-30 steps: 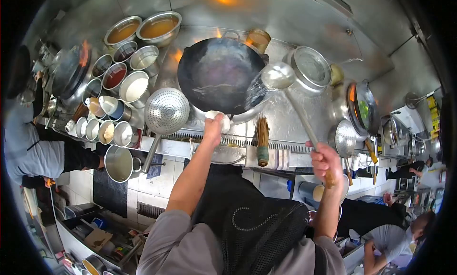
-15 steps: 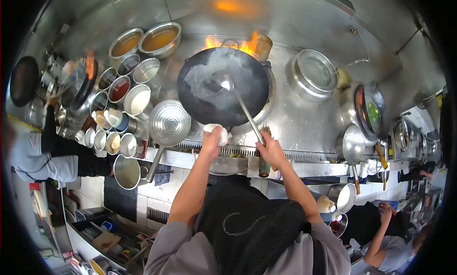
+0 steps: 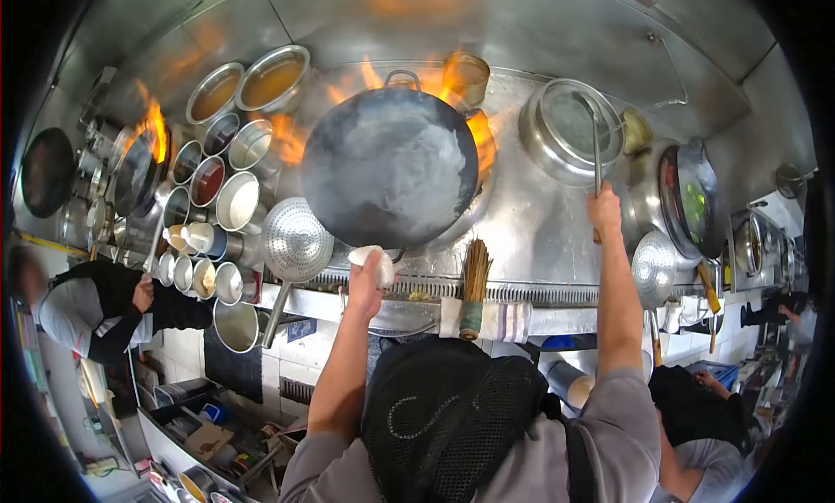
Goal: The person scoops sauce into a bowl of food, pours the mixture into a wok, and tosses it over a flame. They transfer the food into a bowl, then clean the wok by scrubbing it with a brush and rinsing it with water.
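With my left hand [image 3: 365, 287] closed, a folded white cloth [image 3: 376, 259] is gripped at the near handle of a large black wok [image 3: 383, 177]. The wok is raised and tipped, smoky haze over its surface, with flames showing behind it and at its right edge. My right hand [image 3: 604, 209] is wrapped round the long handle of a metal ladle [image 3: 597, 146], out to the right. The ladle's head reaches into a round steel pot [image 3: 541, 137] of clear-looking liquid, where it is partly hidden.
A bamboo brush [image 3: 475, 281] lies on a striped towel [image 3: 513, 320] at the stove's front edge. Left of the wok are a perforated strainer [image 3: 298, 239] and several seasoning containers [image 3: 207, 181]. A co-worker [image 3: 96, 307] stands at the far left, near another flaming wok.
My right hand has swung the ladle from the wok over to the steel pot at the right. The wok has been lifted and tilted, and the flames around it have spread.
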The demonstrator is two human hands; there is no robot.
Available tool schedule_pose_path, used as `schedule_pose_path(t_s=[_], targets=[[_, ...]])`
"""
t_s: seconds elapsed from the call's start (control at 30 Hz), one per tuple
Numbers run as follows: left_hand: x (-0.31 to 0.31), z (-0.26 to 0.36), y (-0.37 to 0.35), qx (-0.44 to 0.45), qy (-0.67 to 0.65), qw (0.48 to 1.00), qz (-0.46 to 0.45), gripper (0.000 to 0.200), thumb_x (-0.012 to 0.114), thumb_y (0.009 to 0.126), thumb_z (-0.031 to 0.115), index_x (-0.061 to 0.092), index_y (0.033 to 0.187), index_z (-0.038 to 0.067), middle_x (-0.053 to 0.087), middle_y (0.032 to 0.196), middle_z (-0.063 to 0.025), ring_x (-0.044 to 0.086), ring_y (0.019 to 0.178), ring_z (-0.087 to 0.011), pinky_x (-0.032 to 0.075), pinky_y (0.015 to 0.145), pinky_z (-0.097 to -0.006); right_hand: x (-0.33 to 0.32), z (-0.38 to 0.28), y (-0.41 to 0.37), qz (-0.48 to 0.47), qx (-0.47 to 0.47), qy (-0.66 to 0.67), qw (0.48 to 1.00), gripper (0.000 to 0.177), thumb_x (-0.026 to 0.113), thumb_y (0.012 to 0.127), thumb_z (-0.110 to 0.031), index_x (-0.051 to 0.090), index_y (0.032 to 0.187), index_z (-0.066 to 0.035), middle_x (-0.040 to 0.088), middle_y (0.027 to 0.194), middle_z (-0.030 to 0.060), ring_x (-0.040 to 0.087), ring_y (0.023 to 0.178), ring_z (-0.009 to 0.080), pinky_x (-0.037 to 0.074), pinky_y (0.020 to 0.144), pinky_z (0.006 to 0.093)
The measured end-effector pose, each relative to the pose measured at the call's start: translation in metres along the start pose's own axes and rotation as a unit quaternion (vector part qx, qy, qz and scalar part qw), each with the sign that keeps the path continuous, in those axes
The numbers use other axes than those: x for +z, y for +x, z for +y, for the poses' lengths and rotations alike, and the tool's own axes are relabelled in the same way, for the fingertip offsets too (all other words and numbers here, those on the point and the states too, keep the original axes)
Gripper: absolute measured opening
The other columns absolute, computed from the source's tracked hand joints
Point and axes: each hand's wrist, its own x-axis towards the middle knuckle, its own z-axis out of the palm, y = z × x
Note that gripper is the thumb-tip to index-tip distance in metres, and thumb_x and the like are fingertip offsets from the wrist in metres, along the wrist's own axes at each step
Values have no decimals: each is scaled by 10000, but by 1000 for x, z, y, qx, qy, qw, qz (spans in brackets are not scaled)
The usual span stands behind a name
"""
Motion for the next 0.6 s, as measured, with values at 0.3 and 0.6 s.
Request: schedule_pose_path(t_s=[0.3,0.6], targets=[[-4,0,4,-17,16,1000,-6,350,572,965,276,483,1226,59,595,1106,-101,634,957,-255,576,713,-430,-45,4,-9,-293,311,780,457,271,478,991,-182,449,728,-124,369,527,-62,407,429,65,386,393,202],[-2,3,13,-37,-56,995,-74,359,554,972,321,463,1234,93,574,1101,-74,604,970,-244,561,690,-443,-181,-19,-121,-352,290,834,310,330,442,1018,-187,462,1191,93,492,756,1,462,479,39,411,394,204]])
